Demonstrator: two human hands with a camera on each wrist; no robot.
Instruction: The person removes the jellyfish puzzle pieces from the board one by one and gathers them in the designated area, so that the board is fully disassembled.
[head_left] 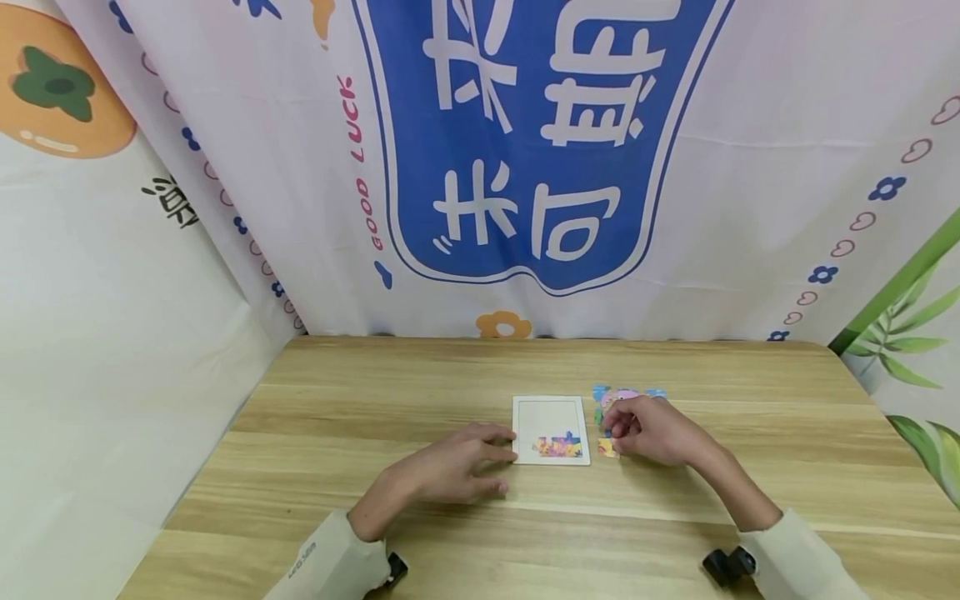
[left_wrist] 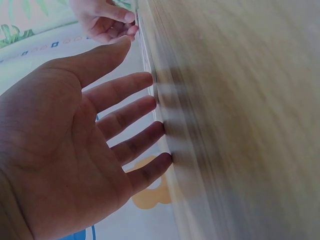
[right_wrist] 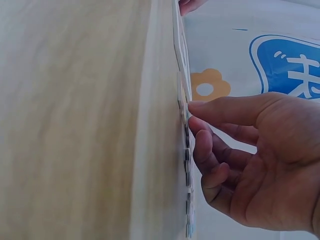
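Observation:
A white puzzle board [head_left: 546,418] with a thin-lined frame lies on the table. Several joined jigsaw pieces [head_left: 558,447], pink, yellow and blue, fill part of its lower edge. My left hand [head_left: 457,467] spreads its fingers, with fingertips at the board's left edge. To the right of the board, my right hand [head_left: 656,431] has thumb and forefinger on a yellow puzzle piece [head_left: 606,448], pinching at its right side. More loose pieces [head_left: 618,396] lie just beyond that hand, partly hidden under it. In the right wrist view, the other fingers [right_wrist: 217,175] curl inward.
The wooden table [head_left: 360,400] reaches back to a white printed curtain [head_left: 712,250] with a blue sign. Another white cloth [head_left: 112,350] hangs at the left. A dark device [head_left: 727,567] sits at the right wrist.

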